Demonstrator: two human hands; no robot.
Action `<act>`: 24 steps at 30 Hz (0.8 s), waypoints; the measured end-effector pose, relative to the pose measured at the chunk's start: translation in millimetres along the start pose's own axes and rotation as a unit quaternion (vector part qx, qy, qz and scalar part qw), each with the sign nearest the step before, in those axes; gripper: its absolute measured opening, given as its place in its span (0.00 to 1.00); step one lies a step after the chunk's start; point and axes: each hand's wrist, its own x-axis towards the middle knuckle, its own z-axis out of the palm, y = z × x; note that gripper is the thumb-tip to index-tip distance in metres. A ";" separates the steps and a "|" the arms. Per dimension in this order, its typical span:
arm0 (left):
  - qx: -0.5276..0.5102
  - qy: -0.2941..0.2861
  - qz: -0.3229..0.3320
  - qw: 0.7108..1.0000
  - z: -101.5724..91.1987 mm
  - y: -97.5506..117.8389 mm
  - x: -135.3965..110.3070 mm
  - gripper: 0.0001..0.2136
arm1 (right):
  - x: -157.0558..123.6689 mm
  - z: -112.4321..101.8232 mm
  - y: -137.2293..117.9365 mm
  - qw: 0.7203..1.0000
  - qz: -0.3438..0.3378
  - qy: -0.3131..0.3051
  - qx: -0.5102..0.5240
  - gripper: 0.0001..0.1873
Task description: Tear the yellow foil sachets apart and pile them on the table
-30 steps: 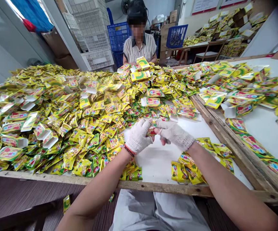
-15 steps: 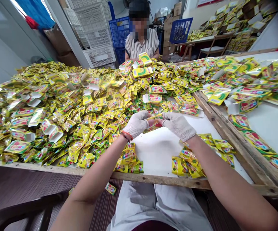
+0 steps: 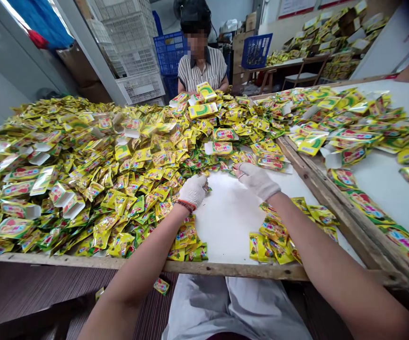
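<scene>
My left hand (image 3: 192,190), in a white knit glove, is curled at the near edge of a huge heap of yellow-green sachets (image 3: 101,156), fingertips among them; what it grips is hidden. My right hand (image 3: 256,179), also gloved, reaches forward and pinches at a sachet (image 3: 242,160) on the heap's edge. Between and below the hands lies bare white tabletop (image 3: 231,222). One small stack of sachets (image 3: 190,241) sits under my left forearm and another stack (image 3: 275,236) under my right.
A person in a striped shirt (image 3: 200,71) sits across the table behind folded cartons (image 3: 204,110). A wooden rail (image 3: 307,174) divides off the right table (image 3: 385,189), strewn with more sachets. White crates (image 3: 137,61) and a blue basket (image 3: 257,49) stand behind. One sachet (image 3: 162,285) lies on the floor.
My hands were together in front of me holding sachets between them. They have since parted and moved forward to the heap's edge, left hand going left, right hand going right.
</scene>
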 end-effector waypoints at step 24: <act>-0.551 0.051 -0.143 0.820 19.4 -13.1 -5.6 0.11 | -25.5 -3.4 -13.9 0.937 0.016 -0.227 -0.264 0.13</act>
